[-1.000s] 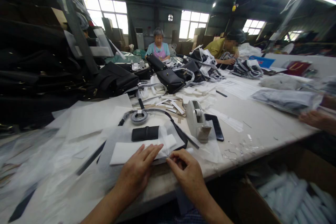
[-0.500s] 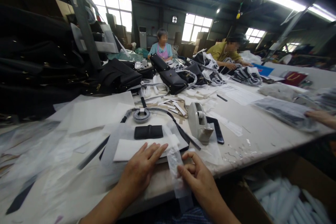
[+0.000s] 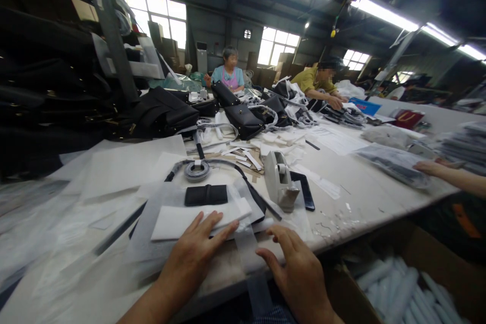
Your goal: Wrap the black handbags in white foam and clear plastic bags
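"Where's that translucent strip (image 3: 246, 253)?"
"Bottom centre of the frame, just left of the right hand (image 3: 299, 266); its fingers are parted, thumb nearest. Touching? Can't tell."
"And the left hand (image 3: 195, 248)?"
"Fingers spread flat on the white pad (image 3: 170, 223)."
"Strip's direction?"
"Lengthwise up the frame, leaning left, lower end past the table (image 3: 364, 200) edge."

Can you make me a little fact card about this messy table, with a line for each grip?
Left grip: open, resting on a white strip
Right grip: open, beside a see-through strip; can't tell if touching
Just past the white strip: black pouch
Standing nearby: tape dispenser, with a phone beside it
Farther back: black bags
Low right: white rolls
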Demonstrator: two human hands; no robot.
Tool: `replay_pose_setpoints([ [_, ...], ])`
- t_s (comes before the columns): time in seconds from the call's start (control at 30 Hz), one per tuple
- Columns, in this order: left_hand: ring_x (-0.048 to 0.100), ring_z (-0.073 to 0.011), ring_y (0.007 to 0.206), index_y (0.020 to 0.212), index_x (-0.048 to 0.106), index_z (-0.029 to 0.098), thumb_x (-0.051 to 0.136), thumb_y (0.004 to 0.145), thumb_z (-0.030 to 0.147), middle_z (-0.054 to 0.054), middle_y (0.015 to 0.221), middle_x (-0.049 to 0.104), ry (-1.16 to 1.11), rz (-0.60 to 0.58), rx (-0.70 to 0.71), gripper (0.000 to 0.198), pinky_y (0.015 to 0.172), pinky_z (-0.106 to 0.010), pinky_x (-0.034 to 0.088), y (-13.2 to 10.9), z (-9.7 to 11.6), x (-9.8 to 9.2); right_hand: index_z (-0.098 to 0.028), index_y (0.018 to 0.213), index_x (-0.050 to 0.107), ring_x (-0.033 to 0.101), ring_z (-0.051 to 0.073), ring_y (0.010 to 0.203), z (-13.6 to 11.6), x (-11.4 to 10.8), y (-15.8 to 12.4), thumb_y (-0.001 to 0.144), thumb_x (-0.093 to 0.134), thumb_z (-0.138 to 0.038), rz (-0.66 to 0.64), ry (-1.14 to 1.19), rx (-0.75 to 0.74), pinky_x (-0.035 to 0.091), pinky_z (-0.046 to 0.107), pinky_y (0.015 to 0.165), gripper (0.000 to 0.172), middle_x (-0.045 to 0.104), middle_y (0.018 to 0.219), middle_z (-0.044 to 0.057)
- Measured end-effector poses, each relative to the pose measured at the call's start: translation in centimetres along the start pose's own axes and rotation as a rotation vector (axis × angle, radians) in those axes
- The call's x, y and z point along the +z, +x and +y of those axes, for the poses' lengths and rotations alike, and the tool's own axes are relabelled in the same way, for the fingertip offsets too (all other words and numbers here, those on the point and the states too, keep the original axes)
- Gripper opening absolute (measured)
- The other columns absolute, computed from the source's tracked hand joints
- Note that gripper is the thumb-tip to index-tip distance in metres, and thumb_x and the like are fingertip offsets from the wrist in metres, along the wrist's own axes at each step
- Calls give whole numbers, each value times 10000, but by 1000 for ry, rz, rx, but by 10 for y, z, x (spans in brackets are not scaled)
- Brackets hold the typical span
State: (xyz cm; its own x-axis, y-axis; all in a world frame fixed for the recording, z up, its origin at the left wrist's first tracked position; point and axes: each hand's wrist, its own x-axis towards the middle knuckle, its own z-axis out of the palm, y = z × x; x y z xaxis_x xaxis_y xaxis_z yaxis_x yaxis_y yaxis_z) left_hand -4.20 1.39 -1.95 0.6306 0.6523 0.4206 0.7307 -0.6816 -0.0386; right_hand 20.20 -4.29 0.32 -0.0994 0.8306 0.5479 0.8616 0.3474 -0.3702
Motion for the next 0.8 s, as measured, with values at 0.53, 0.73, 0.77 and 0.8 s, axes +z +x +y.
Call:
replay_pose_setpoints([
  [0.53,552,-211,1228,1531,200,339,404,759,-87,-50,1360,555,-111,-60,-71,905,1104,-487,410,6,0,-7,-88,1145,600,573,248,967,15,22,89,950,547,-123,-257,-218,-775,503,385,859,205,669,1040,119],
  [0.73,578,-216,1196,1524,225,349,377,736,-105,-66,1325,577,-32,-76,-62,922,1069,-477,447,10,1,-8,-160,932,597,537,239,827,0,30,110,862,677,-155,-515,-340,-625,468,350,705,106,620,934,87],
  [0.77,582,-223,1193,1521,237,353,375,725,-109,-74,1320,579,-8,-71,-54,930,1058,-480,457,10,2,-7,-163,926,594,533,240,828,0,32,113,853,686,-154,-527,-341,-616,462,349,704,118,615,929,88],
  [0.8,586,-231,1188,1519,245,351,377,717,-110,-83,1316,580,10,-67,-49,934,1050,-481,463,10,2,-7,-163,928,592,531,241,830,1,33,115,855,683,-154,-532,-339,-611,457,347,704,117,612,924,89],
])
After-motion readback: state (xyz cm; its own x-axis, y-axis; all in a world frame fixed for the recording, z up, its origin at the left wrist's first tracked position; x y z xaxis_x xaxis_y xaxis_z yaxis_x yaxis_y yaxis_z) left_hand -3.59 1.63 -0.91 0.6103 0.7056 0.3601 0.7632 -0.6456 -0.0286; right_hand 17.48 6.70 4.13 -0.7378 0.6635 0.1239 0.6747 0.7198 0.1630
